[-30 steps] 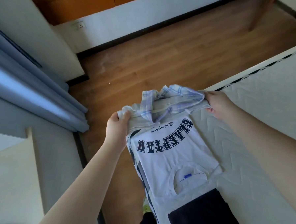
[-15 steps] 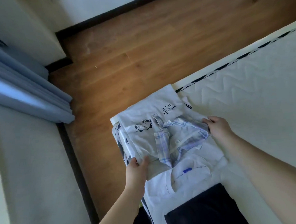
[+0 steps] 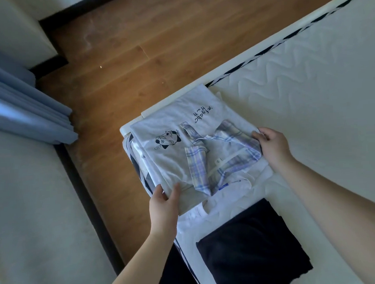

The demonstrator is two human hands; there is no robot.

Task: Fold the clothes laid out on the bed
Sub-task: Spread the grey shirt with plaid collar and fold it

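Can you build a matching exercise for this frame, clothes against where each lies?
Things:
1. grey cartoon T-shirt
2. plaid shirt
3. dark folded garment
4. white T-shirt

Places:
A. nearest the camera, by itself on the mattress
B. gripped at its near corner by the left hand
C. under the stack, collar showing
D. held at its edge by the right hand

Pairs: 1-B, 2-D, 3-A, 4-C

1. Wooden plank floor (image 3: 134,57), warm brown, lit by daylight.
2. Blue curtain (image 3: 24,111) hangs in folds at left.
3. White wall (image 3: 9,36) with dark skirting.
4. Quilted white mattress (image 3: 309,87) of the bed at right.
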